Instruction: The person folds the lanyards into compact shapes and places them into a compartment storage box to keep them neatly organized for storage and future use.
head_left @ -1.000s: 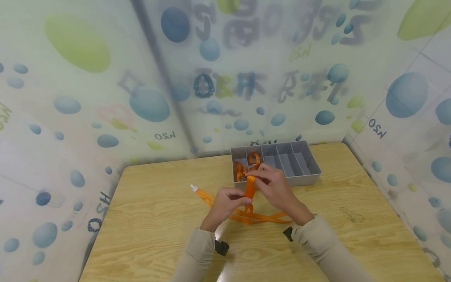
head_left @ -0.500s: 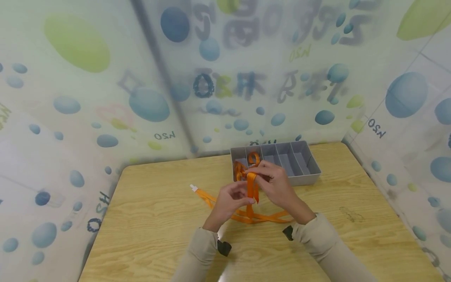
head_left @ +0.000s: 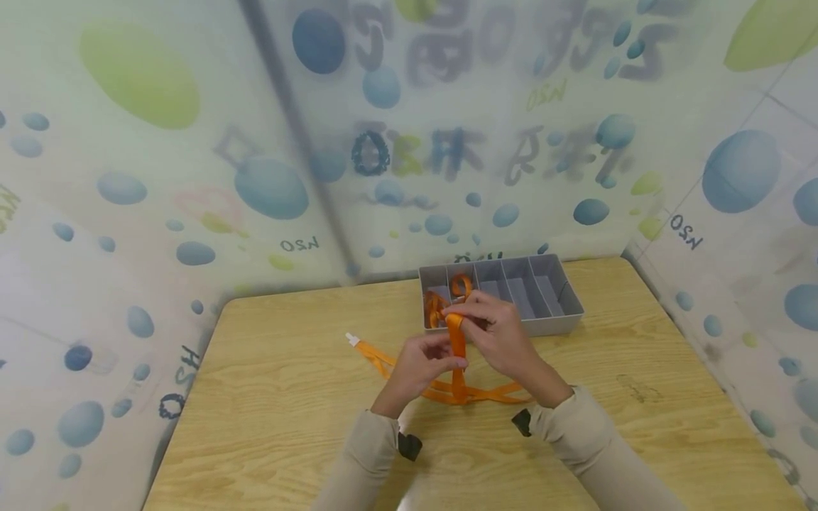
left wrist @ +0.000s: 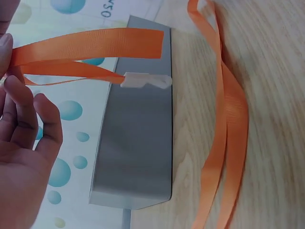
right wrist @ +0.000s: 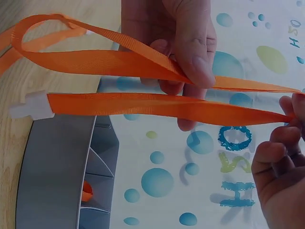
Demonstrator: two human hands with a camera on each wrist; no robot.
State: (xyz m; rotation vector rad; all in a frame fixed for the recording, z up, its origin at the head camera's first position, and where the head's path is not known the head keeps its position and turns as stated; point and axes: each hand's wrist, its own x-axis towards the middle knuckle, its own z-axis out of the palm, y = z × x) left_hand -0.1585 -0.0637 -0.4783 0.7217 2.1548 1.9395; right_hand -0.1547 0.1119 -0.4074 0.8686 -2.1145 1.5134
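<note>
Folded orange strap (head_left: 456, 344) hangs at centre frame, just right of middle, long axis near vertical in the head view; its white clip (right wrist: 35, 106) dangles at the left of the right wrist view. Right hand (head_left: 500, 339) has the top fold, thumb and fingertips pinching it; left hand (head_left: 417, 365) sits lower and to the left, its thumb pressing a strand against the fingers. So strap drops straight below right fingers, passes left thumb. Right hand is nearer the grey divided box (head_left: 552, 326), just beyond at upper right; orange coils (head_left: 437, 305) in its leftmost compartment. More orange straps (left wrist: 234, 129) lie below on the wooden table (head_left: 275, 397).
</note>
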